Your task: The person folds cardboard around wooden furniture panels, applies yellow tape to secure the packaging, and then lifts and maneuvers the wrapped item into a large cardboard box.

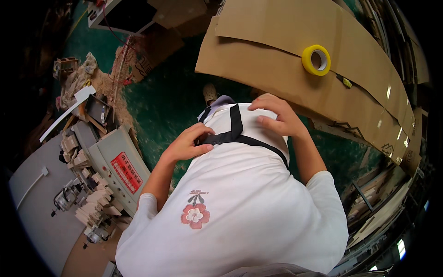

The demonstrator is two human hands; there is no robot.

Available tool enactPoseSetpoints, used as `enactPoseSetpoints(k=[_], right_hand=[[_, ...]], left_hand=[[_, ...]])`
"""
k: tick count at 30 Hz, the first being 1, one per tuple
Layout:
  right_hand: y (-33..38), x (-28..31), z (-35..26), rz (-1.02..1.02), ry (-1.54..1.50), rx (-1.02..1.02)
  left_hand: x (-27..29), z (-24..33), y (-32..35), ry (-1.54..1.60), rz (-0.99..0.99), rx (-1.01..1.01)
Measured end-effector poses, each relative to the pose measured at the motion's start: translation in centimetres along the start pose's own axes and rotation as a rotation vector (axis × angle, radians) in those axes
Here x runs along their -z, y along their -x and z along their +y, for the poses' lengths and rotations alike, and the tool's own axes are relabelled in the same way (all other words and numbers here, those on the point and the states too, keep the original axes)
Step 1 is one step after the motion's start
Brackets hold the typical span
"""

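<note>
One flat black fabric strap [236,120] is crossing the waist of a white short-sleeved shirt [249,184]

In the head view, the strap is running across the person's waist, with one length jutting from the band over the white cloth [256,125] beyond. The left hand [187,143] is touching the strap's left part with bent fingers and thumb; its fingertips are partly hiding, so whether it is pinching the strap cannot be told. The right hand [282,117] is resting released, thumb and loosely bent fingers standing apart, over the white cloth just right of the jutting length. A pink-and-white flower print [195,216] is showing on the shirt.

Ahead and to the right, a yellow ring-shaped tape roll [308,63] is lying on large brown cardboard [258,60], near a small yellow-and-black object [346,83]. At the left, a light-grey machine cabinet [110,143] with a red label [127,173] is standing beside pale wooden blocks [94,201].
</note>
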State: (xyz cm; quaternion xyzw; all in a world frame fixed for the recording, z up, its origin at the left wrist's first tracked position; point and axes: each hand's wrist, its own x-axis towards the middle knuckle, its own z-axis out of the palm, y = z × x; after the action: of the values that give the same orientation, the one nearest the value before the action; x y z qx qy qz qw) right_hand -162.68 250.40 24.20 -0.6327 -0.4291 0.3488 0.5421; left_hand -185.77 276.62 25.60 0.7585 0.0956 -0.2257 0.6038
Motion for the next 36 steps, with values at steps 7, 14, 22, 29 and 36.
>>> enactPoseSetpoints(k=[7,14,22,29,36], right_hand=[[-7.8,-5.3,-3.6,-0.533,0.37,0.008],[-6.8,-4.8,-3.1,-0.455,0.508,-0.343],[-4.0,-1.4,-2.3,-0.339,0.878,0.273],[-3.4,-0.9,-1.6,-0.365,0.934,0.384],[-3.5,1.3,-4.1,-0.22,1.035,0.487]], left_hand=[[0.0,-0.8,-1.7,-0.213,0.225,-0.121],[0.4,-0.4,-1.5,-0.316,0.283,-0.131],[1.2,-5.6,2.5,-0.532,0.261,-0.206],[-0.2,-7.0,2.4,-0.386,0.394,-0.448],[6.4,-0.3,1.8,-1.173,0.582,-0.6]])
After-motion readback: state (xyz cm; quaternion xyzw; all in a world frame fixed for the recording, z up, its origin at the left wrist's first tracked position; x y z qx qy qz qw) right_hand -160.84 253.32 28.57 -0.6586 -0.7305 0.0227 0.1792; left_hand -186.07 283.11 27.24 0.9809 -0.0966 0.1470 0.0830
